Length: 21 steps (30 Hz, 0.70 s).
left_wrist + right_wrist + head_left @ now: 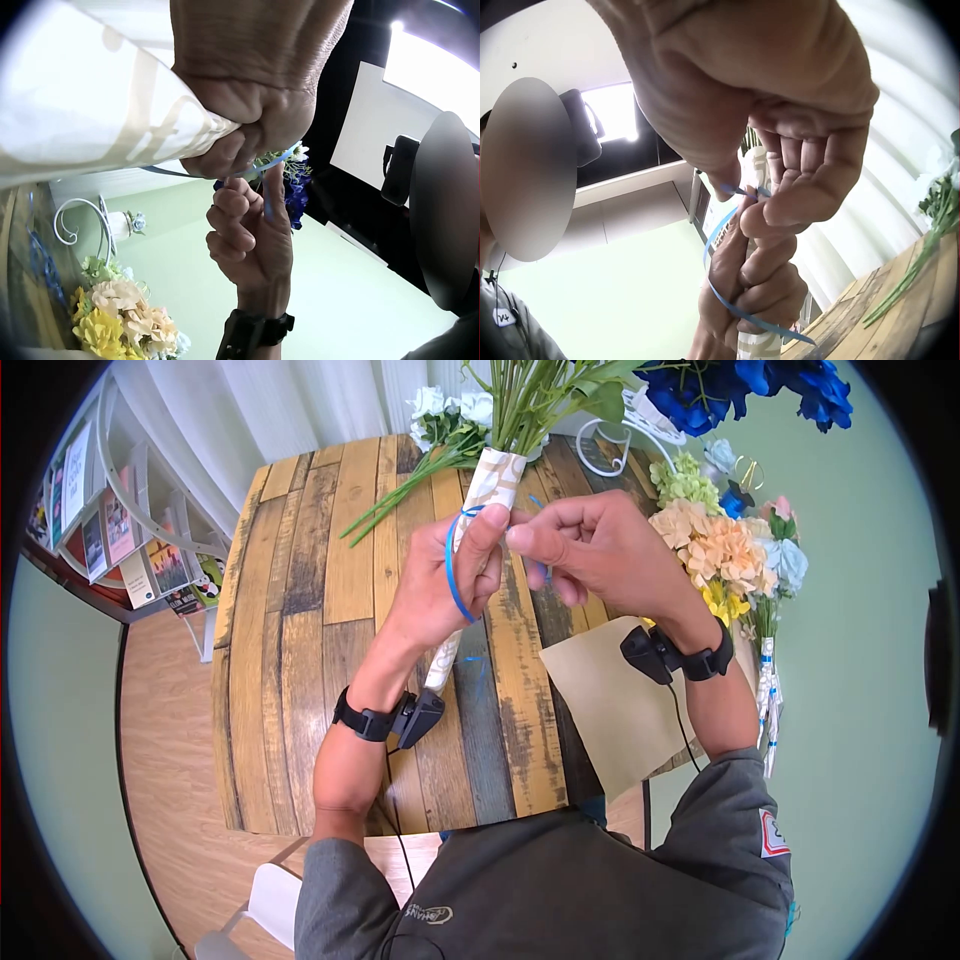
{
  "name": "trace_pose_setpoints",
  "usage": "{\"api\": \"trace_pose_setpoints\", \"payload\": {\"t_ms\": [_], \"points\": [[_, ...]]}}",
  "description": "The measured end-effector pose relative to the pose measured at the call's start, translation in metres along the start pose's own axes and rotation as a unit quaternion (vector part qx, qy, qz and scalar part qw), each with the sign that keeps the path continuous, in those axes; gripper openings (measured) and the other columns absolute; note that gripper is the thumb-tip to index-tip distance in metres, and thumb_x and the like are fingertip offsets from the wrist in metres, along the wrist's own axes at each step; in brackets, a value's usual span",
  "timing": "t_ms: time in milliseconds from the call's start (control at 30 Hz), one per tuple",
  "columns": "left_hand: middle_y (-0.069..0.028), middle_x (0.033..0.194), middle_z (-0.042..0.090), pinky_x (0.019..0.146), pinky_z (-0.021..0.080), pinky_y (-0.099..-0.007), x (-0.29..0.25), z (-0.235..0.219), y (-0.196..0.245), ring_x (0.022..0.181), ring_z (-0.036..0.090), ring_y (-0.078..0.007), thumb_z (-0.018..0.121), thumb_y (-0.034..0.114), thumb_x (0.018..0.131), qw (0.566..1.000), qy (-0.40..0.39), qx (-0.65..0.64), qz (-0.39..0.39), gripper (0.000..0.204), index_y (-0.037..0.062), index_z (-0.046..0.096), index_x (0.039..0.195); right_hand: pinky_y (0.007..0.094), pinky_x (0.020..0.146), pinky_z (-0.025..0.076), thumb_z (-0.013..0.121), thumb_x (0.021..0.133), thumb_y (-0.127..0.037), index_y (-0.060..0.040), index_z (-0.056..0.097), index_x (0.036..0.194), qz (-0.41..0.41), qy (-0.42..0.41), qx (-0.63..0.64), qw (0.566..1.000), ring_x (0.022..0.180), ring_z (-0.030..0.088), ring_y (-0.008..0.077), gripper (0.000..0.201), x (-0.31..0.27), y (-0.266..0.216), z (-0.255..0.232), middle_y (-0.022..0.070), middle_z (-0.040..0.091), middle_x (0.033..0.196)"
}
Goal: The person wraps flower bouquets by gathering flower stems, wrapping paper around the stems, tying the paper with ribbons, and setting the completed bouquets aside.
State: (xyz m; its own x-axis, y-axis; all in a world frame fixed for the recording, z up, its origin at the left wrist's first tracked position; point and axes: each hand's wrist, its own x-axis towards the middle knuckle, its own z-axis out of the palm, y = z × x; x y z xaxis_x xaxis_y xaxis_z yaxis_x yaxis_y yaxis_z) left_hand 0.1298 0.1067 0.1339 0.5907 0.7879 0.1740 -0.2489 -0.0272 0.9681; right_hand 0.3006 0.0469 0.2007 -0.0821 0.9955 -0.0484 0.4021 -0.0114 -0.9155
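My left hand grips a bouquet wrapped in white-and-tan patterned paper, its green stems rising from the top. A thin blue ribbon loops over the left hand and crosses the wrapping by the thumb. Beside it, my right hand pinches the ribbon between thumb and forefinger, close to the left thumb tip. From the right wrist, the ribbon hangs in a curve past the left fingers. The wrapping's lower end slants down over the wooden table.
White flowers with long stems lie at the table's back. Brown paper spreads on the right, near peach flowers and another wrapped bunch. Blue flowers hang above, beside a white metal stand. A magazine rack stands left.
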Motion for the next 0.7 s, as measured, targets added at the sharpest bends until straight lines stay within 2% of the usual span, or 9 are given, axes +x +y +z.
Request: {"api": "trace_pose_setpoints", "payload": {"t_ms": [133,200,300,533,700], "points": [[0.0051,0.05,0.042,0.039,0.03,-0.0224,0.0,0.001,-0.001,0.042,0.037,-0.0028,0.047,0.048,0.103,1.0,-0.002,0.011,0.01,0.051,0.0021,0.069,0.1,0.0208,0.044,0.04,0.068,0.094,-0.029,-0.0027,0.071,0.077,-0.014,-0.039,0.031,0.999,0.047,0.054,0.0058,0.032,0.001,0.005,0.003,0.0012,0.064,0.064],[0.0047,0.05,0.043,0.039,0.03,-0.0224,0.001,0.0,-0.006,0.041,0.038,-0.0033,0.047,0.049,0.103,1.0,-0.005,0.014,0.015,0.051,0.0023,0.069,0.1,0.0209,0.045,0.04,0.067,0.095,-0.029,-0.0022,0.071,0.079,-0.061,-0.016,0.036,0.997,0.049,0.054,0.0057,0.031,0.003,0.01,0.004,0.0009,0.063,0.063],[0.004,0.049,0.043,0.039,0.03,-0.0223,0.001,-0.001,-0.005,0.04,0.038,-0.0042,0.045,0.05,0.103,1.0,-0.023,0.004,0.014,0.053,0.0027,0.068,0.1,0.0209,0.047,0.04,0.066,0.095,-0.025,-0.0018,0.071,0.078,-0.082,0.004,0.042,0.996,0.051,0.054,0.0053,0.029,0.0,0.014,0.006,0.0002,0.062,0.062],[0.0046,0.048,0.039,0.036,0.027,-0.0227,-0.002,0.0,-0.003,0.037,0.036,-0.0049,0.043,0.053,0.103,0.997,-0.063,-0.033,-0.026,0.056,0.0025,0.066,0.103,0.0221,0.049,0.035,0.065,0.093,-0.018,-0.0002,0.069,0.074,-0.12,0.029,0.026,0.992,0.055,0.047,0.0022,0.027,-0.008,0.015,0.004,-0.0024,0.056,0.06],[0.0049,0.048,0.037,0.035,0.026,-0.0225,-0.003,0.003,-0.004,0.037,0.035,-0.0051,0.043,0.055,0.102,0.997,-0.057,-0.038,-0.036,0.057,0.0023,0.064,0.102,0.0221,0.05,0.033,0.066,0.093,-0.016,0.001,0.068,0.073,-0.133,0.051,0.03,0.989,0.057,0.044,0.0009,0.026,-0.011,0.023,0.003,-0.0042,0.053,0.06]]}}
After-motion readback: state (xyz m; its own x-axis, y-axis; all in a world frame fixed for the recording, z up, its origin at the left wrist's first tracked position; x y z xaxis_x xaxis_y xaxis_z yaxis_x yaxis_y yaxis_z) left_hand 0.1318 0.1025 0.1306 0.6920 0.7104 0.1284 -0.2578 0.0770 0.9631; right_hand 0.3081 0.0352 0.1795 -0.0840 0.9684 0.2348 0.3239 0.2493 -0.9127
